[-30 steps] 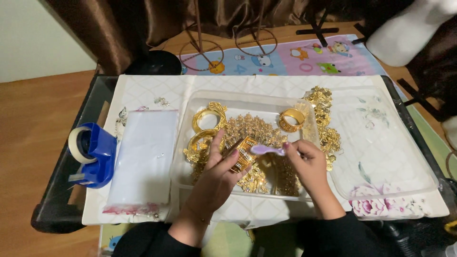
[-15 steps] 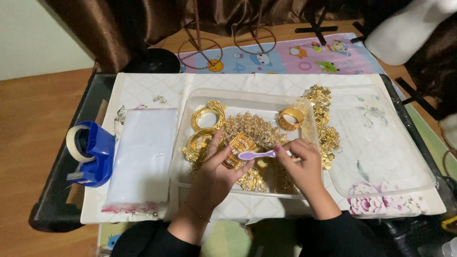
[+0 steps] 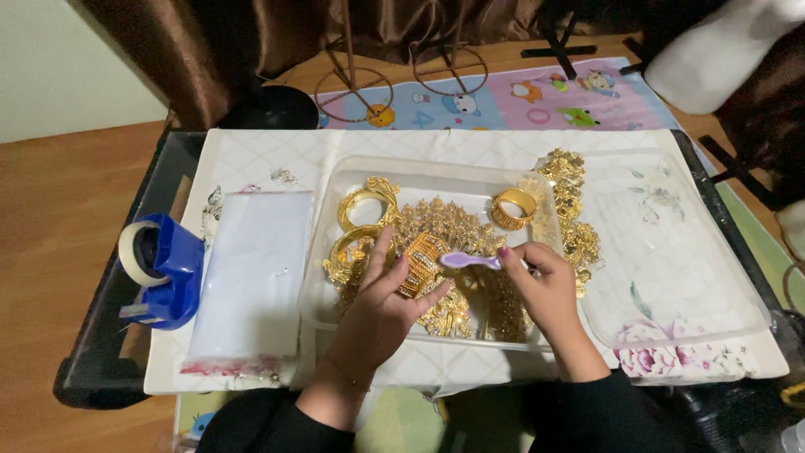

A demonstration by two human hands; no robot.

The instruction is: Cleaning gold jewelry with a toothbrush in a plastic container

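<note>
You're pinching gold bangle steady in left hand; right hand gripping lilac brush, bristles reaching it over clear tray.

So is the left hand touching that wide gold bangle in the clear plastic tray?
Touching. The head view shows the left hand with fingers curled around the wide gold bangle, no gap visible, over the clear plastic tray.

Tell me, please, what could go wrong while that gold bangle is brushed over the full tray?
1. The bangle is pinched only by the left hand; brush pressure from the right hand might twist it loose into the heap.
2. The tray is crowded with jewellery, so bristles or fingers may snag neighbouring pieces.
3. Gold pieces over the tray's right rim could get knocked off.
</note>
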